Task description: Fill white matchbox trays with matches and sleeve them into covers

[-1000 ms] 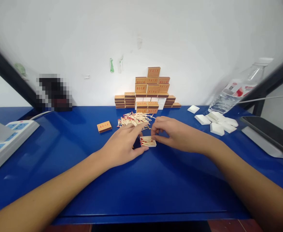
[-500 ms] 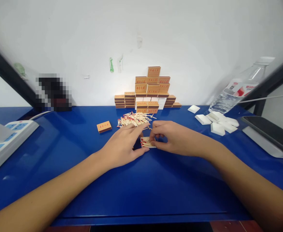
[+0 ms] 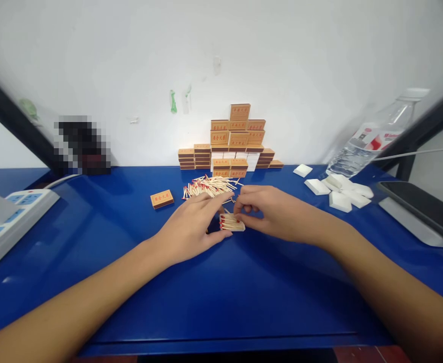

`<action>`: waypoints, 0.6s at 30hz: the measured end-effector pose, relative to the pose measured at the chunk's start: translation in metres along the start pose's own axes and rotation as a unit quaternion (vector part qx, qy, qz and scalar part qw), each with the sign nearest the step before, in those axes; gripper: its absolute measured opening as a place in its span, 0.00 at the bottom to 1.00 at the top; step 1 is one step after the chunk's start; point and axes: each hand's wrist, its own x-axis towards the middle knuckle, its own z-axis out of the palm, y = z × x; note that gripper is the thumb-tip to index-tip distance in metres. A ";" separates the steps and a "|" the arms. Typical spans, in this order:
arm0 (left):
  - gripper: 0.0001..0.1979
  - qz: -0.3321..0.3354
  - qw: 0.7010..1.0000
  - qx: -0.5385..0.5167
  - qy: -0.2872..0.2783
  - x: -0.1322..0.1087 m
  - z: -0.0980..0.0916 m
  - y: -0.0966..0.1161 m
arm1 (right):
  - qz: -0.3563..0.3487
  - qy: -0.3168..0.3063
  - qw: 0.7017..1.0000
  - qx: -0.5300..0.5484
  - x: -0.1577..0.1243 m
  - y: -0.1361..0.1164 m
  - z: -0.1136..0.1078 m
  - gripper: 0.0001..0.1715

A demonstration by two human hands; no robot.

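Observation:
A small white matchbox tray (image 3: 237, 228) with red-tipped matches in it lies on the blue table (image 3: 221, 292). My left hand (image 3: 193, 227) holds the tray's left end, with thumb in front and fingers behind. At the tray's right end, my right hand (image 3: 265, 209) has its thumb and forefinger pinched together over the matches; what lies between the fingertips is too small to make out. A loose heap of matches (image 3: 210, 185) is just behind my hands. One closed orange matchbox (image 3: 162, 198) sits to the left.
Stacked matchboxes (image 3: 238, 138) stand against the wall. White trays (image 3: 340, 201) and a tilted water bottle (image 3: 371, 136) are at the right, near a black phone-like object (image 3: 426, 206). A white power strip (image 3: 20, 217) lies at the left, and a pixelated dark object (image 3: 83, 146) behind it.
My right hand has lifted slightly up and back from the tray, uncovering more of the matches inside. My left hand has stayed nearly still.

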 end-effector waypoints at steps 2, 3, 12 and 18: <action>0.39 0.003 1.000 0.001 0.002 0.000 0.000 0.000 | 0.002 0.002 1.000 -0.006 0.000 0.000 -0.002 0.07; 0.39 0.004 1.000 0.001 0.003 0.000 0.000 0.000 | 0.003 0.001 1.000 -0.008 0.000 0.001 -0.003 0.07; 0.37 -0.010 1.000 0.007 -0.005 0.001 -0.001 0.002 | -0.008 0.009 1.000 0.023 0.002 -0.005 0.005 0.06; 0.39 -0.004 1.000 -0.004 -0.002 0.000 0.000 0.001 | 0.017 0.052 0.998 0.014 0.006 -0.007 0.011 0.08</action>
